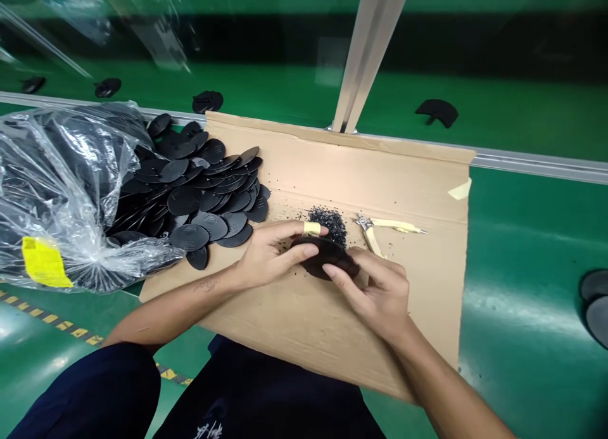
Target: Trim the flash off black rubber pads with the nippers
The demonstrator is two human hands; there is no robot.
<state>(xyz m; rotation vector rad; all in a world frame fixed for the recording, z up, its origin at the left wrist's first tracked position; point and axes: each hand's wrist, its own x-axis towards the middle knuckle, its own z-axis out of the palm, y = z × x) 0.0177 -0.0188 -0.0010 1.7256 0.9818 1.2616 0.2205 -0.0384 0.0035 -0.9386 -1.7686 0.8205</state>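
Note:
Both hands hold one black round plastic disc [327, 256] just above a sheet of cardboard [380, 173]. My left hand [270, 255] grips its left rim, thumb underneath and fingers over the top; a yellow band wraps the index finger. My right hand [380, 290] pinches the disc's right edge. Close behind the disc lies a small heap of black plastic trimmings [330, 222]. Yellow-handled cutters [380, 227] rest on the cardboard just past my right hand.
A pile of black discs [199, 185] spills from a clear plastic bag [57, 192] at the left. The green conveyor belt [522, 128] behind carries single black pieces [437, 111]. A metal rail [370, 40] slants overhead. More discs [596, 306] lie at the right edge.

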